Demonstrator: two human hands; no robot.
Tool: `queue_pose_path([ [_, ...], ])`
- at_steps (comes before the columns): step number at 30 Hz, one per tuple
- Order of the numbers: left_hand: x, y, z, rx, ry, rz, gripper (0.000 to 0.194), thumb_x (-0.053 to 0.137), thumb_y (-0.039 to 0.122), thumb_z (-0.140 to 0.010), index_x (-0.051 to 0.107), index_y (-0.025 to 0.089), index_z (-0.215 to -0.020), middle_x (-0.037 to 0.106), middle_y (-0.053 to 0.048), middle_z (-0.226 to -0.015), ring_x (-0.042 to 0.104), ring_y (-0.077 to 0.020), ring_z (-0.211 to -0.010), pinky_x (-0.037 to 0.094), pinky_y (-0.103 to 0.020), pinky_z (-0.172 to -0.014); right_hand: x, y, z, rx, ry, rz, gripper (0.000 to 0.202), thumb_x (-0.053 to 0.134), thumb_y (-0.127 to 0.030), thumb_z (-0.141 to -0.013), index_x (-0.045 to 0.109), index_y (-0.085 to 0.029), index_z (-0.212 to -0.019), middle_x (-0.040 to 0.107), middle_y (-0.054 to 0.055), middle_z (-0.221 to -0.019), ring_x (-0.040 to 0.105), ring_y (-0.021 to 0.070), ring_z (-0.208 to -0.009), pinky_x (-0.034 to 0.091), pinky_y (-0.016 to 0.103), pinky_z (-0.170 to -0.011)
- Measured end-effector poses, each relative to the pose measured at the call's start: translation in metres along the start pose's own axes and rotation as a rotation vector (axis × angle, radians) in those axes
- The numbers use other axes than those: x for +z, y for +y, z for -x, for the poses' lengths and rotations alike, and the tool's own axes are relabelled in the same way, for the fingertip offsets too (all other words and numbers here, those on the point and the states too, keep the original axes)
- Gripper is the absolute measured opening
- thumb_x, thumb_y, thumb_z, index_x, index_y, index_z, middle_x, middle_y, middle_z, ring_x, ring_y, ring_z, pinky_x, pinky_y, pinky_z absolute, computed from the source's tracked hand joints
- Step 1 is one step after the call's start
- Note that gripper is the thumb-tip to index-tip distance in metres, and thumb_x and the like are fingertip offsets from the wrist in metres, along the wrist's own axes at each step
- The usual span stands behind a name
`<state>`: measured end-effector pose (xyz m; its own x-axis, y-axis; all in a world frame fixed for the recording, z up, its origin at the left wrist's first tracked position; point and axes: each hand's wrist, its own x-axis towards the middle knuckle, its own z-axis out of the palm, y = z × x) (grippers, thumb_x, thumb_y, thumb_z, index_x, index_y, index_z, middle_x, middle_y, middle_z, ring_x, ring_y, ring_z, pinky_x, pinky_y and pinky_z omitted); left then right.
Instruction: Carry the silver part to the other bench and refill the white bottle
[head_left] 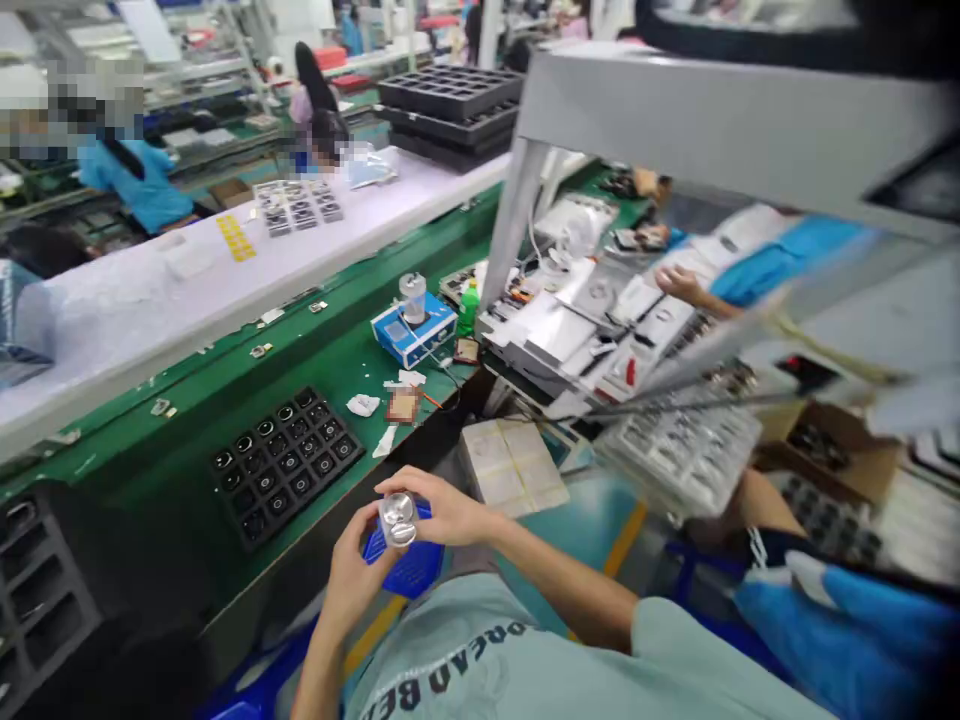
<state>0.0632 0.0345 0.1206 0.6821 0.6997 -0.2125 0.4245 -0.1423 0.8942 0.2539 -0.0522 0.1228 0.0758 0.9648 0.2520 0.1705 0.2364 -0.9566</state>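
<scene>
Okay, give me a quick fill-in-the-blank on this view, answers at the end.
The shiny piece is held ____ the left hand and the right hand. The black tray near the crumpled white tissue lies on a ____ bench. The clear container stands on a ____ box.

Missing words: between; green; blue.

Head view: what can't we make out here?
All in the head view:
- Silvery part: underside, turned away and partly behind the fingers of the left hand and right hand.
- Far-left black tray: remainder, cut off by the picture edge.
- Clear tray: contents, blurred.
- Green bottle: label, too small.
</scene>
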Motion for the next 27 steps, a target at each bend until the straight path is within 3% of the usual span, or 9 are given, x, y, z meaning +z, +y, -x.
queue_pose_path([
  [6, 0.039, -0.018, 0.028, 0.203, -0.303, -0.05, 0.063, 0.081, 0.049, -0.07, 0.066, 0.015, -0.121, 0.071, -0.013, -0.12, 0.067, -0.0279, -0.107, 0.051, -0.041, -0.099, 0.038, -0.029, 0.109, 0.103, 0.284, 0.222, 0.063, 0.077, -0.022, -0.079, 0.059, -0.014, -0.138, 0.063, 0.013, -0.131, 0.061, 0.0224, -0.122, 0.047, 0.035, -0.109],
  [11, 0.109, 0.002, 0.055, 0.333, -0.606, -0.007, 0.063, 0.08, 0.05, -0.07, 0.065, 0.014, -0.119, 0.071, -0.014, -0.119, 0.067, -0.0284, -0.108, 0.052, -0.041, -0.098, 0.046, -0.071, 0.21, 0.268, 0.635, 0.264, 0.065, 0.079, -0.024, -0.078, 0.059, -0.018, -0.14, 0.067, 0.01, -0.132, 0.064, 0.0228, -0.122, 0.049, 0.034, -0.107],
  [14, 0.155, 0.02, 0.073, 0.402, -0.711, -0.032, 0.06, 0.08, 0.047, -0.072, 0.064, 0.015, -0.12, 0.07, -0.013, -0.12, 0.066, -0.0273, -0.11, 0.05, -0.041, -0.1, 0.044, -0.084, 0.263, 0.249, 0.857, 0.206, 0.06, 0.079, -0.033, -0.079, 0.063, -0.017, -0.134, 0.07, 0.009, -0.126, 0.067, 0.0213, -0.116, 0.052, 0.032, -0.102],
  [18, 0.226, 0.038, 0.093, 0.448, -0.778, -0.069, 0.059, 0.08, 0.048, -0.074, 0.064, 0.016, -0.12, 0.07, -0.012, -0.119, 0.065, -0.0259, -0.107, 0.05, -0.04, -0.098, 0.029, -0.084, 0.332, 0.212, 1.031, 0.172, 0.057, 0.079, -0.035, -0.08, 0.064, -0.016, -0.131, 0.07, 0.009, -0.122, 0.067, 0.0207, -0.114, 0.052, 0.034, -0.103],
  [23, 0.337, 0.069, 0.131, 0.501, -0.879, -0.09, 0.054, 0.082, 0.047, -0.075, 0.066, 0.018, -0.117, 0.071, -0.01, -0.117, 0.066, -0.025, -0.106, 0.049, -0.038, -0.095, -0.011, -0.088, 0.434, 0.246, 1.218, 0.226, 0.051, 0.078, -0.026, -0.081, 0.064, -0.02, -0.13, 0.067, 0.008, -0.118, 0.065, 0.0189, -0.111, 0.052, 0.033, -0.101],
  [27, 0.414, 0.1, 0.159, 0.482, -0.89, -0.057, 0.058, 0.082, 0.052, -0.075, 0.067, 0.018, -0.119, 0.071, -0.011, -0.118, 0.065, -0.0253, -0.107, 0.049, -0.038, -0.095, -0.057, -0.102, 0.511, 0.299, 1.167, 0.223, 0.059, 0.079, -0.026, -0.08, 0.06, -0.021, -0.136, 0.064, 0.01, -0.127, 0.063, 0.0202, -0.117, 0.051, 0.035, -0.105],
])
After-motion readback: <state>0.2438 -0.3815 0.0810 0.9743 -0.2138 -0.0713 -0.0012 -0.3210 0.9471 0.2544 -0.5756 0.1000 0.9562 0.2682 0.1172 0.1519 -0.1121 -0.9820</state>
